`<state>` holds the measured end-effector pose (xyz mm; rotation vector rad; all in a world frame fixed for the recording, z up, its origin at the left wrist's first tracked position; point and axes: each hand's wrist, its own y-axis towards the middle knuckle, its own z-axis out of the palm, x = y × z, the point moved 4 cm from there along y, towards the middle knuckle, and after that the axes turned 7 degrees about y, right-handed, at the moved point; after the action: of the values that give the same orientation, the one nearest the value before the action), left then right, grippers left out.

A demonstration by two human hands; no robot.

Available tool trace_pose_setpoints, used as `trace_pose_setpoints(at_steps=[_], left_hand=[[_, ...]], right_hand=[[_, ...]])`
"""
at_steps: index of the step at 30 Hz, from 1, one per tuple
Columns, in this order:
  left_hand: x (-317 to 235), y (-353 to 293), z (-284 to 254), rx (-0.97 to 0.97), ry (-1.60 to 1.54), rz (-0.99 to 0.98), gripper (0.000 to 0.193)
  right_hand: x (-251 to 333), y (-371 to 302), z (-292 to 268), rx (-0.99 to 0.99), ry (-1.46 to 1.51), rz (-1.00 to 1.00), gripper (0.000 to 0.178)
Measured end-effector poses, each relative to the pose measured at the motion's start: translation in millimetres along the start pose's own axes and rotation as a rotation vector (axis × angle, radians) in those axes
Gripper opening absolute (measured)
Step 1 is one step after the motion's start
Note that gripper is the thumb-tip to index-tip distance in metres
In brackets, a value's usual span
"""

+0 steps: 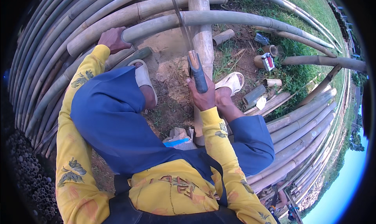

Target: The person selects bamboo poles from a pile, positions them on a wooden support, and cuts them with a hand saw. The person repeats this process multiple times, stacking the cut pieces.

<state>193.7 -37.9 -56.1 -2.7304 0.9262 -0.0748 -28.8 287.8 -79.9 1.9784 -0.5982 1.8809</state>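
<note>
My left hand (112,41) is closed at the near-left end of a grey-green bamboo pole (243,18), which lies crosswise in front of me. Part of its fingers is hidden by the pole's end. My right hand (203,95) grips a handsaw by its dark, tube-like handle (199,77), where some wood shows at the upper end. From there the thin saw blade (181,18) runs up and away, crossing the pole left of an upright bamboo post (202,42). Motion blurs the blade's lower part, and I cannot tell how deep any cut is.
Long bamboo poles (51,48) are stacked at left, with more poles (301,134) at right. Between my sandalled feet is bare soil. Short bamboo pieces (254,95) and a red-and-white pack (268,62) lie right of my right foot. Another person (278,196) is partly visible at lower right.
</note>
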Motion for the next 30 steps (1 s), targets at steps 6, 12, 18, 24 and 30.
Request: trace_pose_setpoints(at_steps=[6, 12, 18, 24, 30], left_hand=[[2.5, -16.3, 12.7, -0.013, 0.038, -0.059, 0.076], [-3.2, -7.4, 2.6, 0.043, 0.038, -0.044, 0.081], [-3.3, -16.9, 8.4, 0.005, 0.017, -0.066, 0.077], [-5.5, -16.0, 4.0, -0.045, 0.056, -0.049, 0.074], [0.8, -13.9, -0.3, -0.061, 0.021, -0.066, 0.062]], right_hand=[[24.6, -111.8, -27.7, -0.022, -0.255, -0.003, 0.023], [21.0, -47.6, -7.6, -0.092, -0.104, -0.018, 0.015], [44.3, -123.6, -38.4, -0.037, -0.226, 0.08, 0.019], [47.4, -50.9, -24.9, -0.094, -0.16, -0.056, 0.014], [38.9, -88.6, -32.3, -0.09, -0.255, -0.061, 0.018]])
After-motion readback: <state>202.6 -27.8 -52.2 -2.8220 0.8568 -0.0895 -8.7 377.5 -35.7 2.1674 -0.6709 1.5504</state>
